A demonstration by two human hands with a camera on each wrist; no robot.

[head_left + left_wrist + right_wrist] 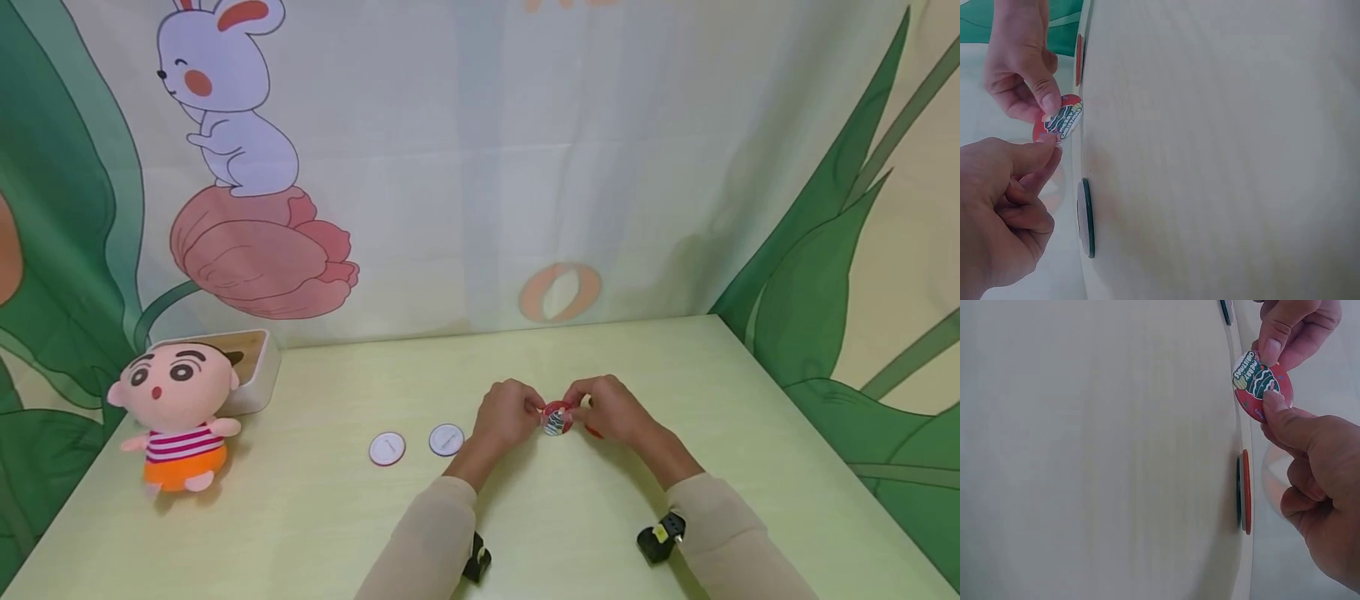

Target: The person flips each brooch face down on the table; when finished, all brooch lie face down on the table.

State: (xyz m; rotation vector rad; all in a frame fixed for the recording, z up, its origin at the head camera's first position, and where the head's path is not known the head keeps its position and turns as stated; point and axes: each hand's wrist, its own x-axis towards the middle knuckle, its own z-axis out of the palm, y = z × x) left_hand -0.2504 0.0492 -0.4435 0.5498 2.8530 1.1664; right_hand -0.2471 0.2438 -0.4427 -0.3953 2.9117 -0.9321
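Both hands hold one round badge (557, 419) between them, low over the table. Its red face carries a Christmas tree and "Merry Christmas" lettering, readable in the right wrist view (1280, 381). My left hand (510, 414) pinches its left edge between thumb and fingers. At the opposite edge, my right hand (611, 408) pinches it, thumb on the printed face. Partly hidden under the right hand lies a red-edged badge (595, 432); the right wrist view shows a dark green edge beside it. Left of the hands, two badges (387, 448) (446, 440) lie white back up.
A plush doll (184, 450) in a striped top and orange shorts leans by a white box (262, 375) at the table's back left. Behind the pale table (315, 533) hangs a printed cloth (420, 208) with a rabbit and leaves. Each wrist wears a small black camera (662, 537).
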